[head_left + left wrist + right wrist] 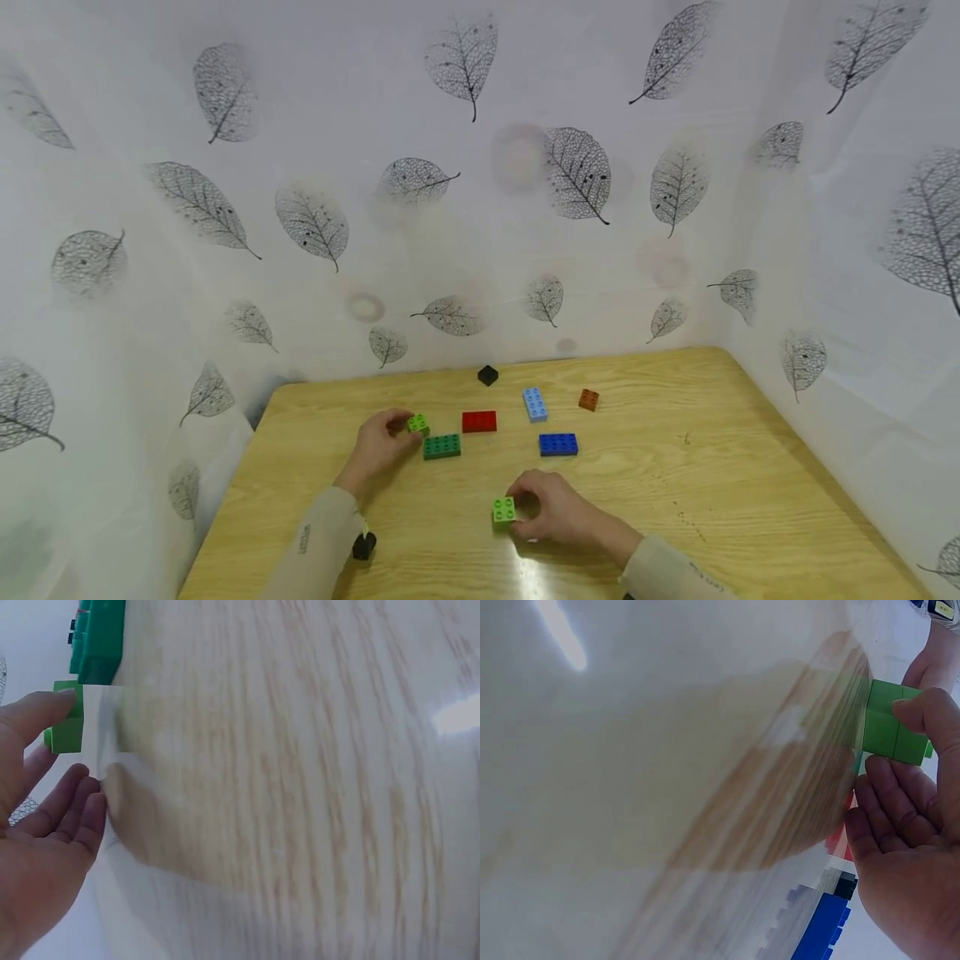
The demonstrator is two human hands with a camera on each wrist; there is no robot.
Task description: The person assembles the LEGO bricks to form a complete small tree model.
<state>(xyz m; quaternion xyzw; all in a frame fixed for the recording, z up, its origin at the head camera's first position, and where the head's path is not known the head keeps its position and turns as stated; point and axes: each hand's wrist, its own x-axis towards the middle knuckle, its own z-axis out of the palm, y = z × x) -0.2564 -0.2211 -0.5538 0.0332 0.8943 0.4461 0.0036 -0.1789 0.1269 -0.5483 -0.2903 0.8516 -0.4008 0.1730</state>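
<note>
My left hand (381, 446) pinches a small lime-green toy brick (418, 424) between thumb and fingers, low over the table. Just right of it lies a dark green brick (442, 447), its end showing at the top of the left wrist view. Nearer the front, my right hand (557, 508) pinches a lime-green brick block (504, 510) with its studs up. In the right wrist view this block (885, 724) has seams across its side and sits right at the tabletop; the thumb presses one side. The other fingers curl loosely below it.
Beyond the hands lie a red brick (479, 422), a light blue brick (536, 404), a blue brick (558, 444) and an orange-brown brick (588, 400). A black piece (488, 375) sits by the back edge. Leaf-patterned curtains (465, 250) surround the wooden table (690, 467).
</note>
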